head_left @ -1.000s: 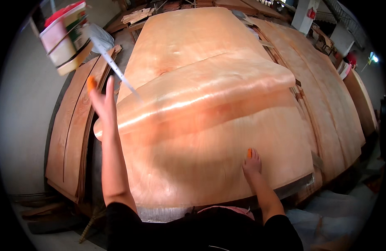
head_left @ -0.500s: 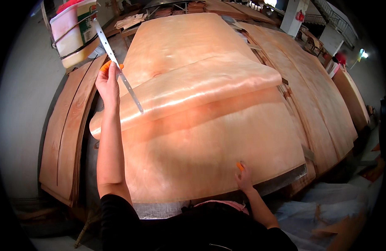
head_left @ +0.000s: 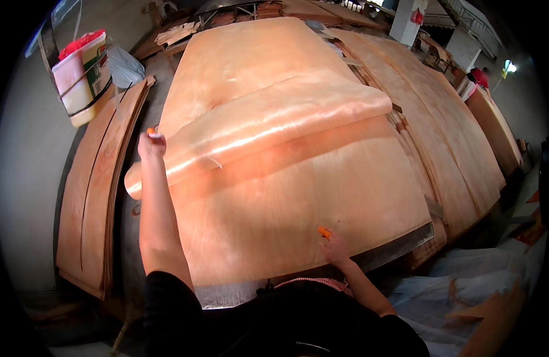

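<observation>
My left hand (head_left: 152,146), with an orange cover on a finger, is raised beside the left end of the veneer roll. Its fingers are closed, and a pale edge of the perforated metal strip (head_left: 157,136) shows at them; most of the strip is hard to make out. A short whitish sliver (head_left: 215,162) shows against the roll. The large thin veneer sheet (head_left: 274,125) is folded over in a rounded roll across the stack. My right hand (head_left: 335,249), also with orange on its fingertips, is open over the lower veneer (head_left: 286,196) near the front edge, holding nothing.
A strapped plastic tub (head_left: 78,83) with red on top is at the far left. Veneer stacks flank the work on the left (head_left: 96,190) and right (head_left: 429,119). Crumpled plastic sheeting (head_left: 459,285) lies at lower right. A person in red (head_left: 479,77) is far right.
My left hand has come down toward me, and the metal strip, plainly seen before, now barely shows. My right hand has shifted left over the veneer. The view has tilted slightly.
</observation>
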`<act>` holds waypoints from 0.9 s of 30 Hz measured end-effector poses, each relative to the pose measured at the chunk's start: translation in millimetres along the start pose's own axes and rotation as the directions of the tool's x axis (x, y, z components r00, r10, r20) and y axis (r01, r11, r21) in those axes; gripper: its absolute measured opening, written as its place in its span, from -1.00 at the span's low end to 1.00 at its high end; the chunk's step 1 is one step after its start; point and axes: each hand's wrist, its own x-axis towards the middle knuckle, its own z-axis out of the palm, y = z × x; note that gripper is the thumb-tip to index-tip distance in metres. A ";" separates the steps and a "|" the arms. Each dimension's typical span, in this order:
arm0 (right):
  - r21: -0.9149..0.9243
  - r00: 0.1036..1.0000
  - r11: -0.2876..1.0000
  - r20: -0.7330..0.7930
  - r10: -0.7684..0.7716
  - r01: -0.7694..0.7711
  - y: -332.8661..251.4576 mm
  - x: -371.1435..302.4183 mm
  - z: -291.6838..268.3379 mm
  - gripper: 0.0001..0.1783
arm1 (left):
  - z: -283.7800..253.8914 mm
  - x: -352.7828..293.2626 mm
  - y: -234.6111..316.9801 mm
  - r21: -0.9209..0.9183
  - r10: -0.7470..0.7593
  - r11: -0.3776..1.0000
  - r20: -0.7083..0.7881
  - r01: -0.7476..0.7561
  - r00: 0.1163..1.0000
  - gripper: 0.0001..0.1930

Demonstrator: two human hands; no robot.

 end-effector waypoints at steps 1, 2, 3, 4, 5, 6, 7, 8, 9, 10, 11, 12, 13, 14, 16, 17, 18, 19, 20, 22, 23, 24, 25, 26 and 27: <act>0.038 0.999 0.999 -0.031 -0.025 0.026 6.7 -0.1 0.6 -0.60 | -5.3 -6.7 -16.9 0.016 0.037 0.999 -0.049 -0.036 0.998 -0.87; 0.076 0.997 0.996 -0.058 -0.046 0.050 16.8 -3.0 7.0 -0.61 | -11.9 -13.5 -33.9 0.121 0.077 0.990 -0.038 -0.071 0.996 -0.86; 0.121 0.995 0.990 -0.068 -0.067 0.075 18.9 -7.6 11.1 -0.62 | -26.0 -16.3 -47.1 0.195 0.069 0.977 0.066 -0.081 0.995 -0.86; 0.224 0.998 0.973 0.037 0.055 -0.062 20.6 -9.3 12.3 -0.63 | -38.0 -20.4 -65.4 0.335 0.138 0.925 0.153 -0.182 0.979 -0.83; 0.307 0.974 0.928 0.148 0.172 -0.210 17.8 -5.2 8.5 -0.64 | -43.2 -37.7 -87.7 0.453 0.126 0.852 0.310 -0.263 0.942 -0.82; 0.383 0.928 0.856 0.275 0.252 -0.346 11.1 4.2 8.9 -0.65 | -57.5 -42.8 -104.5 0.515 0.099 0.785 0.447 -0.346 0.889 -0.81; 0.324 0.933 0.885 0.246 0.263 -0.335 13.1 11.7 2.4 -0.62 | -49.7 -89.6 -132.5 0.604 0.016 0.665 0.577 -0.440 0.817 -0.80; 0.269 0.939 0.910 0.227 0.258 -0.315 12.3 22.1 0.3 -0.59 | -48.3 -129.9 -154.3 0.626 -0.084 0.634 0.639 -0.454 0.764 -0.79; 0.312 0.986 0.937 0.110 0.129 -0.158 -4.4 32.2 4.8 -0.53 | -68.5 -127.9 -169.5 0.653 -0.237 0.582 0.707 -0.485 0.667 -0.75; 0.319 0.999 0.948 -0.026 0.035 -0.025 -18.4 37.8 1.7 -0.46 | -67.6 -167.1 -186.6 0.670 -0.323 0.526 0.727 -0.524 0.605 -0.72; 0.182 0.955 0.949 -0.196 -0.223 0.259 -32.1 49.2 -3.4 -0.36 | -64.9 -215.6 -200.4 0.684 -0.414 0.467 0.729 -0.560 0.545 -0.69; 0.203 0.926 0.923 -0.260 -0.272 0.328 -49.5 58.3 -6.8 -0.36 | -67.9 -245.9 -211.7 0.658 -0.475 0.580 0.752 -0.480 0.457 -0.69; 0.218 0.891 0.892 -0.327 -0.316 0.397 -62.5 63.0 -9.4 -0.37 | -71.2 -269.8 -219.4 0.630 -0.516 0.679 0.775 -0.378 0.364 -0.68; 0.371 0.918 0.853 -0.292 -0.268 0.367 -68.1 63.1 -12.8 -0.43 | -74.5 -288.9 -224.3 0.619 -0.526 0.741 0.776 -0.261 0.349 -0.66; 0.644 0.958 0.709 -0.218 -0.188 0.286 -71.5 59.4 -18.1 -0.55 | -78.3 -314.0 -229.7 0.566 -0.529 0.824 0.782 -0.022 0.331 -0.60; 0.736 0.994 0.669 -0.072 -0.082 0.109 -63.1 52.2 -18.9 -0.62 | -86.1 -315.9 -234.4 0.556 -0.546 0.827 0.761 0.082 0.350 -0.55; 0.792 0.997 0.607 0.079 0.008 -0.067 -49.2 43.7 -22.4 -0.68 | -96.2 -316.2 -241.5 0.538 -0.555 0.828 0.747 0.158 0.367 -0.54; 0.816 0.969 0.524 0.234 0.085 -0.243 -37.5 33.8 -26.7 -0.73 | -109.9 -316.4 -249.8 0.515 -0.564 0.825 0.731 0.233 0.384 -0.53; 0.763 0.947 0.565 0.290 0.137 -0.315 -30.5 24.3 -30.2 -0.76 | -126.0 -315.2 -258.0 0.485 -0.569 0.822 0.715 0.299 0.406 -0.53; 0.640 0.890 0.626 0.389 0.237 -0.446 -21.4 5.6 -34.1 -0.80 | -166.3 -311.3 -271.4 0.578 -0.596 0.796 0.700 0.178 0.392 -0.51; 0.574 0.875 0.674 0.414 0.250 -0.464 -15.1 -2.2 -34.8 -0.79 | -183.7 -313.9 -277.2 0.632 -0.618 0.767 0.682 0.111 0.391 -0.52; 0.520 0.872 0.720 0.421 0.251 -0.459 -3.6 -8.0 -32.0 -0.79 | -198.3 -316.2 -281.7 0.678 -0.638 0.734 0.666 0.043 0.386 -0.52; 0.463 0.867 0.763 0.429 0.252 -0.451 14.6 -13.9 -22.3 -0.79 | -211.5 -317.2 -284.6 0.745 -0.682 0.667 0.599 0.020 0.421 -0.58; 0.412 0.863 0.799 0.441 0.247 -0.439 31.5 -18.7 -9.6 -0.78 | -225.7 -310.8 -293.0 0.753 -0.648 0.643 0.631 -0.139 0.425 -0.57; 0.460 0.864 0.758 0.427 0.266 -0.461 40.9 -18.5 -2.3 -0.79 | -236.4 -304.4 -301.6 0.741 -0.617 0.604 0.668 -0.294 0.417 -0.56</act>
